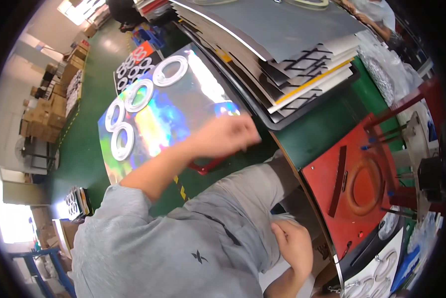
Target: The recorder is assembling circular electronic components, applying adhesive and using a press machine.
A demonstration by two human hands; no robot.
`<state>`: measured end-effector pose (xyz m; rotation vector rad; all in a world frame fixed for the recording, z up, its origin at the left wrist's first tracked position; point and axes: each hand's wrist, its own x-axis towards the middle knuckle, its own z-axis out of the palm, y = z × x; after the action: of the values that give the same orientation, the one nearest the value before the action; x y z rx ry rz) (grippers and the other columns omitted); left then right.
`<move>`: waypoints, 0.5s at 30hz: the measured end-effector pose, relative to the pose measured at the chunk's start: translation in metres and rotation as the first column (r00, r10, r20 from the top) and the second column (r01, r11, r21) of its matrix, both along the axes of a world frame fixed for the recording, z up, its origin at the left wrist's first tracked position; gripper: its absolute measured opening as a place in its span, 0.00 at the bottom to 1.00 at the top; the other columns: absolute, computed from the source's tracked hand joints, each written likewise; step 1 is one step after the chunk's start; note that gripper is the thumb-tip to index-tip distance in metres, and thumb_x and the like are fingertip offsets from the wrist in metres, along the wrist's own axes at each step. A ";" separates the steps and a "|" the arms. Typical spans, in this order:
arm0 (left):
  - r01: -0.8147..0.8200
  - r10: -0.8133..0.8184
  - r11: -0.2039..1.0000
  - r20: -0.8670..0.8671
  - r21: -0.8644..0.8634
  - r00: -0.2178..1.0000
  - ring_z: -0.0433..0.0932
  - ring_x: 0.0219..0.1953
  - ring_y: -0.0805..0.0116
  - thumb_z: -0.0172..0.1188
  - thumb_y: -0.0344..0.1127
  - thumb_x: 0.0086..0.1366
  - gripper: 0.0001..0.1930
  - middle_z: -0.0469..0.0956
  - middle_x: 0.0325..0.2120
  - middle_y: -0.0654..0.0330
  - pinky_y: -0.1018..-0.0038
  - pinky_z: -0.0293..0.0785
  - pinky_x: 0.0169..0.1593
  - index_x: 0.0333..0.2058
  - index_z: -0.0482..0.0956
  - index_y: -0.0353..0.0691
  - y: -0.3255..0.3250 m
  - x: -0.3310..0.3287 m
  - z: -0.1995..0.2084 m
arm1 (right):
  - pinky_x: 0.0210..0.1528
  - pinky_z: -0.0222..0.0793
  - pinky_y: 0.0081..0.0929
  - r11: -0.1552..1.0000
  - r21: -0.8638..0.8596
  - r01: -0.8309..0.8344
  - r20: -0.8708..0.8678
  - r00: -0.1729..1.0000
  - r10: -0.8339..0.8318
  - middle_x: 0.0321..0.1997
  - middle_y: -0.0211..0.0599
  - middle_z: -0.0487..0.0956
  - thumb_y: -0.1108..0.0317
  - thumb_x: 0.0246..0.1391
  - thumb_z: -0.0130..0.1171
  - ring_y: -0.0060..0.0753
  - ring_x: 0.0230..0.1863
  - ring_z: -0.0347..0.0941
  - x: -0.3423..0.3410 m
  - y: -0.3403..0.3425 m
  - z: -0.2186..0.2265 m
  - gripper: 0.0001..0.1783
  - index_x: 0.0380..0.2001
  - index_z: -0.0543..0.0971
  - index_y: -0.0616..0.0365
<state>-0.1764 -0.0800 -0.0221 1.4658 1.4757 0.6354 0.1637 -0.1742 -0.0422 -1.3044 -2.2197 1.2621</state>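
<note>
My left hand (229, 134) is stretched out over the near right edge of a shiny rainbow-silver sheet (188, 107). Its fingers look bent but are smeared by motion, and nothing held shows in them. Four flat white rings, such as the one at the top (170, 71), lie along the sheet's far and left sides. My right hand (293, 244) is low beside my thigh, near the bench edge. Most of its fingers are hidden, so I cannot see whether it holds anything.
Ahead stands a tall stack of grey and white sheets (307, 30) on a black tray. To the right, a red plate (349, 181) with an oval ring form sits under a red-framed machine. White sheets with rings (382, 268) lie at the lower right. Cardboard boxes (46, 116) line the left wall.
</note>
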 end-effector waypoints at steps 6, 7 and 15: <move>-0.169 0.720 0.649 -0.528 0.742 0.450 0.81 0.54 0.39 0.62 0.33 0.66 0.20 0.83 0.49 0.37 0.49 0.76 0.59 0.55 0.78 0.31 0.047 -0.170 -0.038 | 0.48 0.79 0.42 0.997 0.002 -0.083 -0.078 0.993 0.083 0.41 0.49 0.86 0.66 0.66 0.62 0.55 0.44 0.83 -0.049 0.014 -0.024 0.11 0.44 0.87 0.61; -0.159 0.695 0.692 -0.589 0.704 0.412 0.78 0.57 0.36 0.63 0.33 0.65 0.23 0.80 0.52 0.35 0.47 0.74 0.61 0.58 0.76 0.30 0.048 -0.182 -0.046 | 0.50 0.79 0.42 0.996 0.003 -0.094 -0.093 0.991 0.094 0.41 0.49 0.87 0.65 0.67 0.61 0.55 0.45 0.83 -0.050 0.013 -0.030 0.12 0.44 0.87 0.61; -0.246 0.598 0.769 -0.530 0.589 0.601 0.85 0.43 0.43 0.65 0.35 0.59 0.28 0.85 0.39 0.42 0.54 0.80 0.49 0.60 0.77 0.41 0.049 -0.170 -0.030 | 0.50 0.78 0.47 0.995 -0.021 0.097 -0.112 0.989 -0.098 0.42 0.49 0.84 0.62 0.69 0.59 0.56 0.47 0.82 -0.033 -0.005 -0.041 0.12 0.44 0.85 0.58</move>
<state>-0.3469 -0.0314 -0.0520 1.8359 2.4846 0.8170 0.1309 -0.1796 -0.0831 -1.2970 -2.0483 1.2858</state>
